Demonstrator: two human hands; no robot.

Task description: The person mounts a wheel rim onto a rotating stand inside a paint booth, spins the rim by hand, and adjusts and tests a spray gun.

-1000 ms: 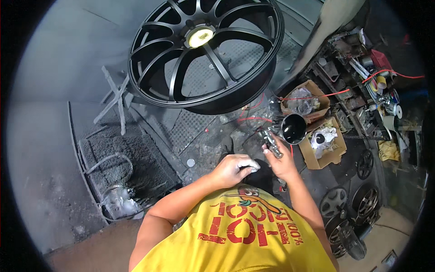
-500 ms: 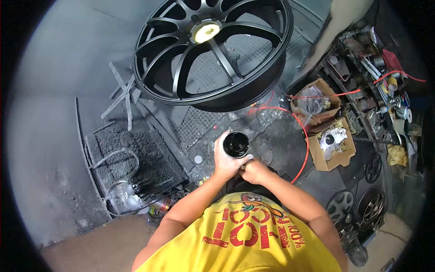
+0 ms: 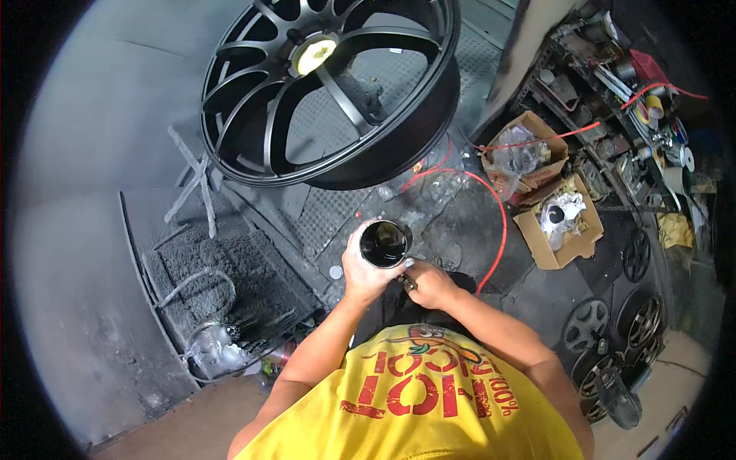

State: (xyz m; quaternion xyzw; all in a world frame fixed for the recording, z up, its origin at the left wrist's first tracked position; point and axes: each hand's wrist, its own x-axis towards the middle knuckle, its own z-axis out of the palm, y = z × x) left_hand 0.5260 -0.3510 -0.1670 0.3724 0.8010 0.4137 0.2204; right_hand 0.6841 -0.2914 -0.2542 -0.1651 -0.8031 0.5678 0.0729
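On the grimy floor (image 3: 92, 253) to the left lies a dust-caked metal frame (image 3: 215, 284) with a loop of hose, and beyond it a large matte-black wheel rim (image 3: 330, 92) stands propped at a tilt. In the middle, just above the person's yellow shirt, the left hand (image 3: 364, 272) is wrapped around the side of a round black cup (image 3: 385, 243), fingers closed on its wall, its open mouth facing up. The right hand (image 3: 431, 284) sits just beside and below it, curled shut on a small dark metal part (image 3: 406, 281) under the cup; what that part is cannot be told. The cup looks stiff and light, probably slick with paint residue, so a grip around the wall, kept upright, seems the safest hold. A red hose (image 3: 498, 222) curves over the floor to the right, passing two open cardboard boxes (image 3: 556, 222) stuffed with plastic and rags, and further right stand cluttered shelves (image 3: 636, 115) and several smaller wheels (image 3: 606, 337).
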